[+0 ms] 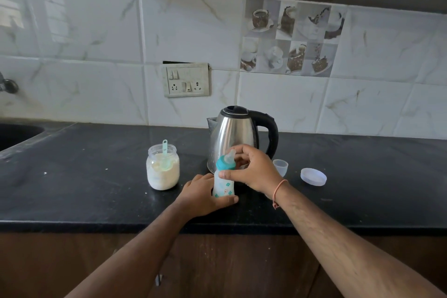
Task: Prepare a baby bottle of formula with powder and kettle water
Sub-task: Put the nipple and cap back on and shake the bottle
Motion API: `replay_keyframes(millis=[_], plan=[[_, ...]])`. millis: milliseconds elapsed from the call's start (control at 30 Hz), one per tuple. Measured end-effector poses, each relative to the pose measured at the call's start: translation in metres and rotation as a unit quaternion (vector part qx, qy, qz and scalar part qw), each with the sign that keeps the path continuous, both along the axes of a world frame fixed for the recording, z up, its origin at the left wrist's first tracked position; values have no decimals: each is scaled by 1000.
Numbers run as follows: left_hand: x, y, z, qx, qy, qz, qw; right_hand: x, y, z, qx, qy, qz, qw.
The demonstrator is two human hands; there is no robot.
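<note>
A small baby bottle (223, 185) with a teal collar and clear teat stands on the black counter (96, 176), in front of a steel kettle (232, 133) with a black handle. My left hand (205, 197) grips the bottle's lower body. My right hand (251, 168) curls round the bottle's upper part just below the teal collar. To the left, an open jar of white powder (162, 168) holds a teal scoop (165, 152).
A clear bottle cap (280, 166) and a round white jar lid (313, 176) lie right of the kettle. A sink (14, 135) is at far left. A wall socket plate (186, 80) sits behind the kettle. The counter's front edge runs below my forearms.
</note>
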State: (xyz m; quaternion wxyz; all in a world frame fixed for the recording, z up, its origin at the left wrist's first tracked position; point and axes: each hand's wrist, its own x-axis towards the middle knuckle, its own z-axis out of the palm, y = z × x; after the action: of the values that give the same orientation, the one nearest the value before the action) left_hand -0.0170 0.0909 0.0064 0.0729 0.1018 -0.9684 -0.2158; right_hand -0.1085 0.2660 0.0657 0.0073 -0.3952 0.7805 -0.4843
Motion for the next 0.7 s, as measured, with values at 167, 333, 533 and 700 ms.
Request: replay_keyframes(millis=[167,333,533,700], plan=[[1,3,-2,-16,18,-8,1000,1,2,-21,-65,-64,16,996],[0,10,-2,-19,24,-19,999,3,8,-33,-98,-80,41,991],[-10,26,-2,-17,20,-15,1000,-5,20,-40,-141,-80,30,986],[-14,32,-1,-15,31,-16,999,-3,23,-51,-183,-78,-1,980]])
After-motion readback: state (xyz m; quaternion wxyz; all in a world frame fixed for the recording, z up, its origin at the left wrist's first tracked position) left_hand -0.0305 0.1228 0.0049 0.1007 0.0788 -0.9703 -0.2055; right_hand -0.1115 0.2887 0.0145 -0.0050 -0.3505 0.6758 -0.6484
